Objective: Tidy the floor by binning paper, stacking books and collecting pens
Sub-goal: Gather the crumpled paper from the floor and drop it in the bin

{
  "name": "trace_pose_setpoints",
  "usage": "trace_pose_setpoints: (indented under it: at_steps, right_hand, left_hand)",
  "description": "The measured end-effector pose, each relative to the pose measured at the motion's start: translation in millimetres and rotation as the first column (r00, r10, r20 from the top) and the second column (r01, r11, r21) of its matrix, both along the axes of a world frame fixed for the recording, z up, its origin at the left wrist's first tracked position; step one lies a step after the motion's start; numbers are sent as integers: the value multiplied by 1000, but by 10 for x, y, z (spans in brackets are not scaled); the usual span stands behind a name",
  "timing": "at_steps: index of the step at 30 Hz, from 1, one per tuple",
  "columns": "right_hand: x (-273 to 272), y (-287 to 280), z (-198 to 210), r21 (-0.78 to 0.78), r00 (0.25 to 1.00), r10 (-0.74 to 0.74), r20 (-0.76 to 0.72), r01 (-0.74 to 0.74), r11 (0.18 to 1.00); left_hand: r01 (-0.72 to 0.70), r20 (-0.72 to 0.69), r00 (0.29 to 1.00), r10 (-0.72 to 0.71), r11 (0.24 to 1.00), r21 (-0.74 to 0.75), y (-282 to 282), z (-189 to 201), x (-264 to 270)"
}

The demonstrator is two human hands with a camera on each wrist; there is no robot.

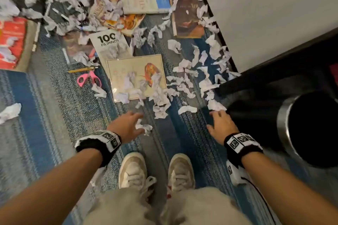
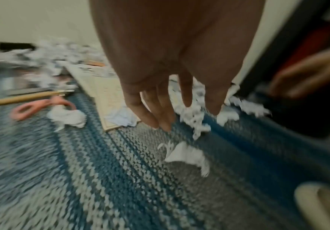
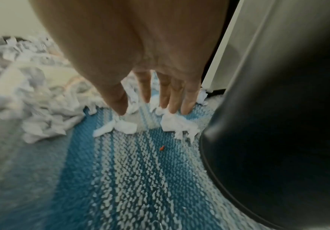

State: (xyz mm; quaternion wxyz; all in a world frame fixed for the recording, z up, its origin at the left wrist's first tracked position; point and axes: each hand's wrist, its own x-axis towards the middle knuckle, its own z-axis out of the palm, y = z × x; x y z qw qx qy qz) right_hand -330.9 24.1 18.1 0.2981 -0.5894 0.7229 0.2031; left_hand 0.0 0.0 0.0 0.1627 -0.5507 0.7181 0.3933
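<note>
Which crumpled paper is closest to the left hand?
The lone wad on the carpet right at the left hand, between its spread thumb and fingers. It lies apart from the others, which lie farther off near the books and wall.

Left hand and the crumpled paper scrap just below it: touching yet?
Apart. In the left wrist view the left hand has straight fingers ending above bare carpet, with a visible gap to the paper scrap.
</note>
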Motion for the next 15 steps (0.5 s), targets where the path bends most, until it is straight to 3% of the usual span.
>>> trace_pose_setpoints:
  at_steps: [4,9,12,15]
  right_hand:
    - [53,-184,-699,-156,979,-123,-160,98,983]
    - [89,-269,-1211,-220,930,-302,-211,256,941]
    - [37,-228,-1327,-332,941,-224,-255,132,934]
    - [-107,-201,-1231,-368,981,-105,-166,37,929]
  left_hand:
    - [217,99,974,-204,966,-140,-12,-551,-113]
    - [290,140,955,-263,927,-237,20,-979,-183]
    - [268,75,963,-258,935,-233,13,-1127,-202]
    - [241,19,970,-242,948,-210,60,-1138,-212]
